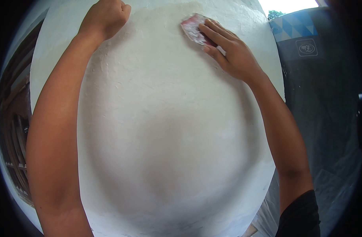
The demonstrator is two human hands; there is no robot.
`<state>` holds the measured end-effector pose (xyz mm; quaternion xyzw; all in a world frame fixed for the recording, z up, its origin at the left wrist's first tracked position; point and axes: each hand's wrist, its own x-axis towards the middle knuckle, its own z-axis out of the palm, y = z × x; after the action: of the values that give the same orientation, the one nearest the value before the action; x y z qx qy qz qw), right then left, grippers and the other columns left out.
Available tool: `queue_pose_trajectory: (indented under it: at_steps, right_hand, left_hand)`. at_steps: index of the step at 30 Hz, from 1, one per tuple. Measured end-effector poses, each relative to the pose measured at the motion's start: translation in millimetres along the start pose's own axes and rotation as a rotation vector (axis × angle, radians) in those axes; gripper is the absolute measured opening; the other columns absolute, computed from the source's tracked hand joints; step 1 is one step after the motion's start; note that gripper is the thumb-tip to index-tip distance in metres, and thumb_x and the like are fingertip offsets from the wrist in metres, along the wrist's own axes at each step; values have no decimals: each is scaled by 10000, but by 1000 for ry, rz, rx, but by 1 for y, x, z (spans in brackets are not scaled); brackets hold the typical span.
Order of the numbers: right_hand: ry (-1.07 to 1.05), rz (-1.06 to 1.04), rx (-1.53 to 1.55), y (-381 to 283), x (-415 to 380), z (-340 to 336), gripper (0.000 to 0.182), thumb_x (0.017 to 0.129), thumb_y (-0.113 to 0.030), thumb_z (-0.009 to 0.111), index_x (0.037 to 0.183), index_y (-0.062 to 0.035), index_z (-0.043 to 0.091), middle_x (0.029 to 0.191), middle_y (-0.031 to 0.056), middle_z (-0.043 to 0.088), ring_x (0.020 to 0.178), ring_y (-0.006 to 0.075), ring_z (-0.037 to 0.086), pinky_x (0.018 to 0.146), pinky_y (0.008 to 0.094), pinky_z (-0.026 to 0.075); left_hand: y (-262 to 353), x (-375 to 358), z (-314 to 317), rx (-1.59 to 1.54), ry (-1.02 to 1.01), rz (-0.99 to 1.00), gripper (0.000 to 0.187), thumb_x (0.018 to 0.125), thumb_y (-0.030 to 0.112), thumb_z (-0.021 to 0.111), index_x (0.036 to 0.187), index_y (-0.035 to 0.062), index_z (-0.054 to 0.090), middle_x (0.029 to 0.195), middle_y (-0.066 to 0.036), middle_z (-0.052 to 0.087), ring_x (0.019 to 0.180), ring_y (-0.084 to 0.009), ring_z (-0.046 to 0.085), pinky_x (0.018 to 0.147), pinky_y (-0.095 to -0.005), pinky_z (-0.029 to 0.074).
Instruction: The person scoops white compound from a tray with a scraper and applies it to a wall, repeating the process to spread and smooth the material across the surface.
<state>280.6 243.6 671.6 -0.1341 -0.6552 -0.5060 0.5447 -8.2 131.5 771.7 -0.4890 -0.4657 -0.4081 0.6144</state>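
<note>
A large white, slightly rough surface [165,98] fills the middle of the head view, with faint ridges and patches on it. My right hand [232,51] presses a reddish piece of sandpaper [195,29], caked with white dust, flat against its upper right part. The fingers lie over the sandpaper's right side and hide that part. At the upper left, my left hand [108,17] is closed in a fist that rests against or just in front of the white surface. Nothing shows in the fist; its palm side is hidden.
On the right stands a dark panel [323,91] with a blue-and-white patterned top band [295,25] and a small square logo. Brown wooden slats [19,138] show at the far left. Thin translucent sheeting [268,213] hangs at the lower right.
</note>
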Motion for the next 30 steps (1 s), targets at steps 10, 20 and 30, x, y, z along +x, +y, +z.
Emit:
queue_pose_trajectory:
  at_steps: [10,20,30]
  right_hand:
    - [19,9,9,7,-18,-5,486,1003,-403,558,1408,-135,550,1479,113,503,1418,289,405,1169,417,347]
    - [-53,33,-54,1,-29,-4,503,1005,-430,541,1392,-109,562,1467,121,516,1418,283,408,1162,432,353]
    - [0,-93,-86,-27,25,14,476,1011,-387,532,1395,-105,539,1484,122,488,1406,281,414,1168,407,343]
  left_hand:
    - [0,-4,-5,-31,-5,46,343,882,166,502,578,8,503,563,-138,520,530,-214,419,562,-399,409]
    - [3,-5,-8,-13,-114,-102,330,915,171,473,637,8,547,626,-147,550,598,-214,456,617,-392,431]
    - [-7,-7,8,-200,62,61,368,915,257,418,683,-23,475,659,-204,550,589,-333,501,646,-445,439]
